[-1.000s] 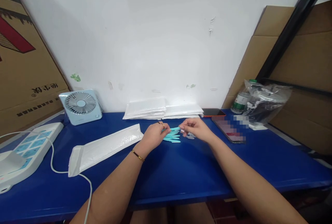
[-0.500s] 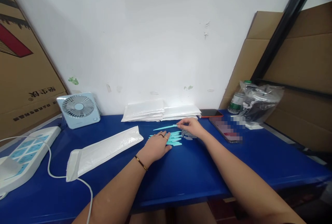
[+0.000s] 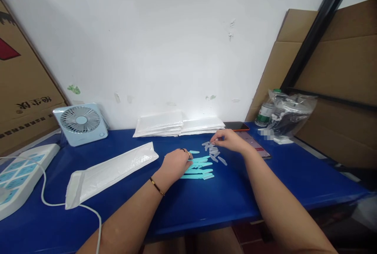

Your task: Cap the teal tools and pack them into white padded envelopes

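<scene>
Several turquoise eyebrow razors [image 3: 200, 170] lie side by side on the blue table, their handles partly covered by my left hand [image 3: 176, 164]. That hand is curled, its fingertips largely hidden, and one razor [image 3: 194, 152] pokes out past the ringed fingers. Just right of the razors is a loose heap of small clear plastic blade covers [image 3: 214, 151]. At the top of this heap my right hand [image 3: 228, 140] pinches with thumb and forefinger, seemingly on one clear cover.
A white padded mailer [image 3: 114, 171] lies left of my hands, near a power strip [image 3: 26, 179], white cable [image 3: 44, 183] and blue fan [image 3: 81, 122]. Stacked mailers [image 3: 160, 123] line the wall. Two phones [image 3: 237, 127], a bottle [image 3: 263, 114] and a plastic bag [image 3: 291, 116] stand right.
My right hand has left the razor it held at the back and moved to the clear covers. My left hand has gone from lying flat to curled. The razors and covers lie more spread.
</scene>
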Action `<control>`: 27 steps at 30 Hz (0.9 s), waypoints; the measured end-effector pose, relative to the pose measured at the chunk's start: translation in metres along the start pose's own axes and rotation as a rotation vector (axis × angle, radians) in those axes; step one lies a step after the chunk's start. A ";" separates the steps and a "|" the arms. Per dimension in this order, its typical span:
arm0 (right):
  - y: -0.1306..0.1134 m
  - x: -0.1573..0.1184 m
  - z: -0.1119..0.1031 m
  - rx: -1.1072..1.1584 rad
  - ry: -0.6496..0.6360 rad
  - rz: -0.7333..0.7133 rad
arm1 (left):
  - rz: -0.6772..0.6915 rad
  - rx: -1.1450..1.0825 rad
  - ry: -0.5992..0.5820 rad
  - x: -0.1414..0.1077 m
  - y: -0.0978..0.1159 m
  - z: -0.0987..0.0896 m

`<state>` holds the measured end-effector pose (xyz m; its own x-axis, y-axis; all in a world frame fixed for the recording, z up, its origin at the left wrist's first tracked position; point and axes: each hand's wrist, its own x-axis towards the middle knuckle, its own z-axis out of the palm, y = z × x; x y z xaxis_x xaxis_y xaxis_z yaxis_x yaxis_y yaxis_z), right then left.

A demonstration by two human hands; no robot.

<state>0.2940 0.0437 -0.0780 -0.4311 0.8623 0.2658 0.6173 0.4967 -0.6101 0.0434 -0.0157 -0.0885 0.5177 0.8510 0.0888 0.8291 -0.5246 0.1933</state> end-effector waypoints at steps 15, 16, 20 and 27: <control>-0.005 -0.004 0.019 -0.058 -0.290 0.069 | -0.064 -0.214 0.149 0.011 -0.019 0.005; -0.005 -0.005 0.016 -0.039 -0.267 0.069 | -0.070 -0.260 0.159 0.012 -0.021 0.005; -0.002 -0.010 0.008 -0.004 -0.209 0.093 | -0.130 -0.470 0.159 0.012 -0.029 0.004; 0.002 -0.015 0.004 -0.160 -0.302 0.149 | -0.091 -0.526 0.134 0.010 -0.028 -0.001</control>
<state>0.2989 0.0313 -0.0856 -0.4886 0.8701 -0.0640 0.7726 0.3975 -0.4951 0.0249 0.0079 -0.0917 0.3889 0.9063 0.1658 0.6339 -0.3938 0.6657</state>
